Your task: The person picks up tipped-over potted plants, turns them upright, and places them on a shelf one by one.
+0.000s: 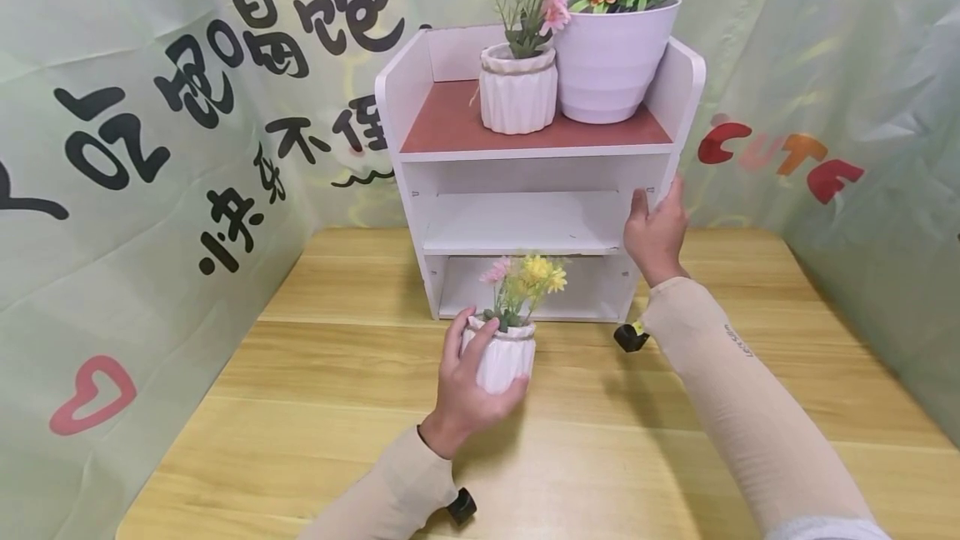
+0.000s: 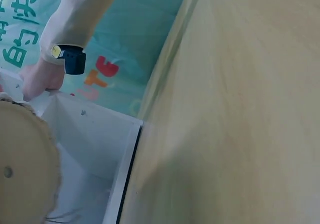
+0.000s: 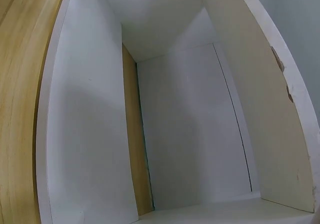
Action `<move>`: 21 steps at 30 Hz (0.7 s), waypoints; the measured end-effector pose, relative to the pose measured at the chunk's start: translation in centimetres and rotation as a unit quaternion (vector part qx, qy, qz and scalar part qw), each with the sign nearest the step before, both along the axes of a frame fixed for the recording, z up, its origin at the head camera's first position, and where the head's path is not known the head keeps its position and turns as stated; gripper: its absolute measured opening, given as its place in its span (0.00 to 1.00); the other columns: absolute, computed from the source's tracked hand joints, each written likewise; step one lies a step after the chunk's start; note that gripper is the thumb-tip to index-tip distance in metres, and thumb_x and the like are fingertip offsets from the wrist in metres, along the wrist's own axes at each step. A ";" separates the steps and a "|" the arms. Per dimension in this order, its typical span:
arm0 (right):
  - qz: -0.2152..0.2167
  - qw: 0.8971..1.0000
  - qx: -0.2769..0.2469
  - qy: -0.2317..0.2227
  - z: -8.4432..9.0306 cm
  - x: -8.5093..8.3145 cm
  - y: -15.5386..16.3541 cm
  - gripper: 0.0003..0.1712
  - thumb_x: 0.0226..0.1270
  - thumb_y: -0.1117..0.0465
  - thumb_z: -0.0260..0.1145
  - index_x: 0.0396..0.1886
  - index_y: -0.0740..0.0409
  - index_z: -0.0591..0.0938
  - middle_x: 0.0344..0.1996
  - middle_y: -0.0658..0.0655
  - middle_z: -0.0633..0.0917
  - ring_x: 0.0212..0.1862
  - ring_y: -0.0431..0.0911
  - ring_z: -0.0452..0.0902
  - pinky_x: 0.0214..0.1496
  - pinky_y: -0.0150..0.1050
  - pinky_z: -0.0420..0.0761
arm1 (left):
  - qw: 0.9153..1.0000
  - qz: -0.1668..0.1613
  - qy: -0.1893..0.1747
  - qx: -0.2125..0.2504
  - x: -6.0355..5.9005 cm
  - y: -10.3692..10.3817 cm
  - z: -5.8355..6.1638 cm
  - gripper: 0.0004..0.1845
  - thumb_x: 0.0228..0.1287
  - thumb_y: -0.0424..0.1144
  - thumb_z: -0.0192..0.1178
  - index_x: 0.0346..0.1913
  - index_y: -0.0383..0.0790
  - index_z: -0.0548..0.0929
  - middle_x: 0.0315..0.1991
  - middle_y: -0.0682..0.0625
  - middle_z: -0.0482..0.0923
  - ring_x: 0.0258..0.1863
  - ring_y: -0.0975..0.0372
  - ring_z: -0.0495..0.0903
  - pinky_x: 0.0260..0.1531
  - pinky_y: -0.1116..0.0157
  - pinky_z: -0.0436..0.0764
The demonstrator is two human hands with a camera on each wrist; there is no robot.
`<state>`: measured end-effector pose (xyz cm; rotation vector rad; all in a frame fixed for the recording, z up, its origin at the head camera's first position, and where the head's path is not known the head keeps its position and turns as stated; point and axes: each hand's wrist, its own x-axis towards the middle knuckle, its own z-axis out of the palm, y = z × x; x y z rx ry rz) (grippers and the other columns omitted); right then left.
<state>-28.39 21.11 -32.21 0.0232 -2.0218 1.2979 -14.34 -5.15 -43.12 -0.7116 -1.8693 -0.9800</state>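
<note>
My left hand grips a small white ribbed flowerpot holding pink and yellow flowers. Its fingers are at the rim and the thumb is lower on the side. In the left wrist view the round underside of the flowerpot shows, with a small hole in it. A white shelf unit stands behind. My right hand holds that unit's right side panel, thumb at the front edge and fingers around the outside. The right wrist view looks into a white compartment of the unit.
On the unit's reddish-brown top stand a white flowerpot with pink flowers and a larger pale lilac pot with red-orange flowers. A wooden table lies below. Printed fabric encloses the back and sides.
</note>
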 end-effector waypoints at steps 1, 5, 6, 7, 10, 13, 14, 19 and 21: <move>0.000 1.000 0.000 -0.002 0.0 0.0 0.0 0.26 0.74 0.60 0.53 0.67 0.64 0.63 0.54 0.68 0.77 0.57 0.59 0.74 0.60 0.53 0.72 | 1.000 -0.001 0.013 0.010 -0.1 0.0 0.0 0.37 0.43 0.46 0.68 0.60 0.38 0.74 0.59 0.25 0.64 0.50 0.40 0.74 0.34 0.50 0.83; 0.001 1.000 0.002 -0.004 -0.1 0.0 0.0 0.25 0.74 0.59 0.53 0.66 0.64 0.63 0.54 0.68 0.77 0.57 0.60 0.74 0.60 0.54 0.73 | 0.997 0.005 0.063 0.047 -0.4 0.1 0.5 0.35 0.48 0.47 0.66 0.60 0.37 0.72 0.59 0.23 0.62 0.52 0.36 0.72 0.35 0.46 0.82; 0.001 1.000 0.003 -0.005 -0.1 -0.1 0.0 0.25 0.74 0.59 0.52 0.66 0.64 0.63 0.54 0.68 0.77 0.57 0.60 0.74 0.60 0.54 0.73 | 0.996 0.007 0.075 0.054 -0.5 0.1 0.7 0.34 0.48 0.47 0.66 0.60 0.36 0.72 0.59 0.23 0.62 0.52 0.36 0.71 0.36 0.46 0.82; 0.002 1.000 0.003 -0.008 -0.1 -0.1 0.0 0.25 0.74 0.59 0.52 0.66 0.64 0.63 0.54 0.67 0.77 0.57 0.59 0.74 0.60 0.54 0.73 | 0.994 0.010 0.087 0.062 -0.6 0.1 0.9 0.34 0.49 0.47 0.66 0.59 0.35 0.72 0.59 0.22 0.61 0.52 0.35 0.71 0.37 0.46 0.82; 0.005 1.000 0.004 -0.009 -0.1 -0.1 0.1 0.26 0.74 0.58 0.52 0.67 0.63 0.62 0.55 0.67 0.77 0.58 0.59 0.74 0.60 0.54 0.72 | 0.990 0.019 0.115 0.078 -1.0 0.1 1.3 0.33 0.51 0.47 0.65 0.58 0.34 0.72 0.58 0.21 0.61 0.51 0.35 0.71 0.38 0.46 0.81; 0.007 1.000 0.004 -0.009 -0.1 -0.1 0.1 0.26 0.74 0.58 0.52 0.67 0.63 0.62 0.56 0.66 0.76 0.59 0.58 0.73 0.61 0.54 0.72 | 0.987 0.026 0.137 0.084 -1.3 0.2 1.6 0.32 0.52 0.47 0.66 0.57 0.32 0.71 0.58 0.20 0.60 0.51 0.34 0.71 0.39 0.46 0.80; 0.007 1.000 0.004 -0.008 -0.1 -0.1 0.1 0.26 0.74 0.58 0.52 0.67 0.63 0.62 0.56 0.66 0.76 0.59 0.58 0.73 0.61 0.54 0.72 | 0.986 0.029 0.142 0.085 -1.4 0.2 1.7 0.32 0.52 0.47 0.66 0.57 0.32 0.71 0.58 0.20 0.60 0.51 0.34 0.70 0.40 0.46 0.80; 0.010 1.000 0.005 -0.008 -0.2 -0.1 0.2 0.26 0.74 0.58 0.52 0.67 0.62 0.62 0.56 0.66 0.76 0.59 0.58 0.73 0.61 0.54 0.72 | 0.982 0.043 0.161 0.087 -1.8 0.0 2.6 0.32 0.51 0.45 0.67 0.57 0.32 0.72 0.57 0.20 0.60 0.54 0.34 0.68 0.43 0.44 0.79; 0.012 1.000 0.006 -0.010 -0.3 -0.1 0.2 0.26 0.75 0.58 0.52 0.67 0.62 0.62 0.57 0.65 0.76 0.60 0.58 0.73 0.61 0.54 0.72 | 0.981 0.048 0.170 0.085 -1.9 -0.1 2.9 0.31 0.51 0.45 0.67 0.56 0.32 0.72 0.57 0.20 0.60 0.55 0.33 0.68 0.43 0.43 0.78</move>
